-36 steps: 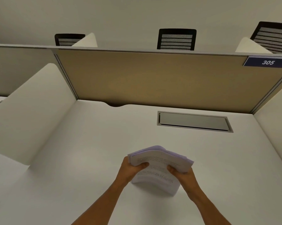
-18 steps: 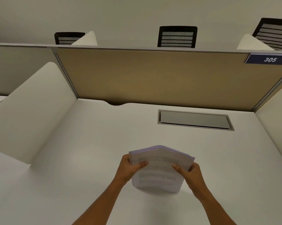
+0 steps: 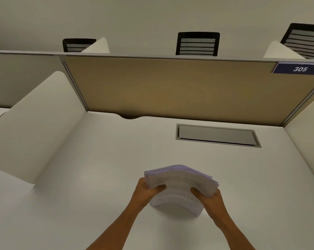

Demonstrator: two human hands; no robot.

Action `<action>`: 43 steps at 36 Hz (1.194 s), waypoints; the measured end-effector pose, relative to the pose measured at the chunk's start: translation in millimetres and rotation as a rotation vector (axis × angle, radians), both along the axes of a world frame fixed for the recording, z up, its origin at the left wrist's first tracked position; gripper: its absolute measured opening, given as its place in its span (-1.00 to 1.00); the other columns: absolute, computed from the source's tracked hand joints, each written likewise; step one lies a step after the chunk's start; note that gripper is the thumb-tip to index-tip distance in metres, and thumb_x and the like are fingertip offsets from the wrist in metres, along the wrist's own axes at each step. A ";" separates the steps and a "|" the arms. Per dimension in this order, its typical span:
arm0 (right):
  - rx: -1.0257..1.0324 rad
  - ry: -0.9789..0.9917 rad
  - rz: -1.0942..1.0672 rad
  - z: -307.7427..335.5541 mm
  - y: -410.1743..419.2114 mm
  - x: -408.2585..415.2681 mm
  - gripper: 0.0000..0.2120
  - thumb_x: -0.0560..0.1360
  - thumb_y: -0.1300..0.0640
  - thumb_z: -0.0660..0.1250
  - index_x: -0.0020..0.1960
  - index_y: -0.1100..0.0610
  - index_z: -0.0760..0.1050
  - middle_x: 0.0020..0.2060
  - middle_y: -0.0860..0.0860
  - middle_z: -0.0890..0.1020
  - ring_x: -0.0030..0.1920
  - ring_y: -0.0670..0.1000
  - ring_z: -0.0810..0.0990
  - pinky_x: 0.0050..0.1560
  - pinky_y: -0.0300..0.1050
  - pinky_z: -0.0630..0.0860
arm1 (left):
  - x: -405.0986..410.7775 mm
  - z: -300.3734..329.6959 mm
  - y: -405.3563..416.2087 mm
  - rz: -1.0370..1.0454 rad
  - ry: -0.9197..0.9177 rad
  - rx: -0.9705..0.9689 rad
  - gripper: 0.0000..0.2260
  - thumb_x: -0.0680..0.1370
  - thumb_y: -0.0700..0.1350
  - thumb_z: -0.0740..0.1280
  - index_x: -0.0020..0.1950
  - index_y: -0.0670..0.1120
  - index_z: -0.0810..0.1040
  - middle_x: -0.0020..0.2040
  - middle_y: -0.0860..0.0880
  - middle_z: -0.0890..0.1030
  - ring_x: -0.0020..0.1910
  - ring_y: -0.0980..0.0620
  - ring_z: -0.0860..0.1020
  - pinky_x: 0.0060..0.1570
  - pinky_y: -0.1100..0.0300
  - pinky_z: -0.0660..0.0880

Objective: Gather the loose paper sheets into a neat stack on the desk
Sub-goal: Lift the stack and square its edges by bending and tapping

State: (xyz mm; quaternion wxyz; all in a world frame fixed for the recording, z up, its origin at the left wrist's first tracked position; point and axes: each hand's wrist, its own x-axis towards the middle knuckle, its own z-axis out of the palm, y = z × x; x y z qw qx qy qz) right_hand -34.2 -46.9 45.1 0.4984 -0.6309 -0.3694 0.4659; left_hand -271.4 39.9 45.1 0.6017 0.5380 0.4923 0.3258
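**Two hands hold a pile of paper on the desk**

Head view: The left hand (image 3: 146, 193) grips the left side of the stack of printed sheets (image 3: 179, 186). The right hand (image 3: 209, 198) grips the right side. Each thumb lies on the front page, and the other fingers curl behind. The stack stands between the hands with its bottom edge on the white desk (image 3: 98, 177). Its top bends back, away from the person. Farther back from the hands, a grey cable hatch (image 3: 216, 135) is set in the desk. Behind that stands a tan divider wall (image 3: 170, 87) with a blue sign "305" (image 3: 299, 69).

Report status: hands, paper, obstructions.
Left hand and right hand both grip white printed paper stack, upright, bowed, lower edge on white desk. Nothing obstructing.
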 end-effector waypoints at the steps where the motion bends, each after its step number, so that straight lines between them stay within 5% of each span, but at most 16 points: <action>1: -0.009 0.000 0.010 -2.1 -1.4 0.5 -0.66 0.45 0.17 0.54 0.02 -0.28 0.67 -0.04 -0.14 0.75 -0.06 -0.15 0.72 -0.19 -0.26 0.66 | -0.3 -3.2 -1.9 -0.009 0.005 -0.006 -0.65 0.31 0.01 0.58 0.05 0.27 0.68 0.02 0.11 0.74 0.02 0.14 0.69 -0.06 0.22 0.64; 8: -0.080 0.003 0.086 -20.1 -9.9 -0.1 -0.68 0.51 0.18 0.47 0.11 -0.22 0.64 0.03 -0.08 0.75 0.04 -0.09 0.71 -0.10 -0.22 0.66 | 3.4 -18.2 -12.4 -0.024 0.021 -0.054 -0.66 0.43 -0.12 0.51 0.19 0.10 0.65 0.09 0.01 0.72 0.12 0.04 0.66 0.21 -0.05 0.59; 14: -0.109 -0.011 0.092 -23.2 -7.1 -1.6 -0.81 0.56 0.19 0.39 0.06 -0.08 0.67 -0.07 -0.02 0.76 -0.06 0.00 0.73 -0.16 -0.21 0.65 | 12.4 -18.5 -16.9 0.023 0.017 -0.090 -0.72 0.45 -0.18 0.50 0.02 0.19 0.70 0.00 0.01 0.75 0.05 0.03 0.69 0.16 -0.01 0.62; 19: -0.057 0.026 0.043 -12.4 -6.3 7.0 -0.71 0.52 0.21 0.46 0.15 -0.11 0.64 0.01 -0.05 0.75 0.00 -0.07 0.72 -0.12 -0.27 0.65 | 9.6 -6.8 -7.2 0.002 -0.024 -0.018 -0.62 0.43 -0.22 0.54 0.11 0.21 0.67 0.04 0.02 0.74 0.05 0.07 0.69 0.00 0.17 0.64; 22: -0.039 0.003 0.051 1.3 -8.0 11.5 -0.67 0.38 0.00 0.57 0.10 -0.23 0.63 -0.01 -0.13 0.75 -0.02 -0.19 0.71 -0.12 -0.37 0.61 | 5.8 5.7 -2.7 -0.033 0.013 0.043 -0.64 0.40 -0.16 0.57 0.04 0.27 0.67 -0.03 0.17 0.74 -0.03 0.21 0.69 -0.13 0.39 0.58; 25: -0.029 -0.012 0.070 3.9 -10.5 16.9 -0.65 0.29 -0.14 0.57 0.06 -0.24 0.67 -0.03 -0.14 0.76 -0.02 -0.18 0.72 -0.12 -0.39 0.59 | 2.0 8.3 -0.7 -0.108 0.061 0.100 -0.79 0.40 -0.07 0.56 0.01 0.13 0.70 -0.05 0.07 0.74 -0.06 0.14 0.69 -0.13 0.37 0.56; 29: -0.026 -0.011 0.073 1.8 -11.4 17.7 -0.70 0.38 0.01 0.56 0.09 -0.20 0.68 0.00 -0.09 0.76 0.02 -0.12 0.72 -0.09 -0.36 0.60 | 2.3 1.5 -2.8 -0.127 0.078 0.110 -0.80 0.41 -0.07 0.56 0.00 0.08 0.70 -0.07 0.02 0.73 -0.10 0.12 0.68 -0.15 0.34 0.54; 35: -0.047 -0.007 0.055 -8.5 -10.2 12.9 -0.66 0.44 0.18 0.55 0.15 -0.12 0.66 0.03 -0.07 0.75 0.05 -0.12 0.71 -0.07 -0.35 0.61 | 11.4 -9.0 -10.4 -0.072 0.048 0.039 -0.68 0.36 -0.01 0.57 0.06 0.26 0.67 0.00 0.15 0.73 0.00 0.19 0.69 -0.09 0.34 0.59; 43: -0.161 -0.103 0.053 -28.7 -13.4 5.3 -0.67 0.49 0.20 0.50 0.12 -0.17 0.58 -0.02 -0.14 0.74 0.04 -0.15 0.69 -0.07 -0.31 0.60 | 11.6 -27.4 -17.4 -0.042 0.030 -0.034 -0.62 0.46 -0.24 0.51 0.13 0.18 0.64 0.08 0.11 0.72 0.08 0.15 0.67 0.01 0.31 0.59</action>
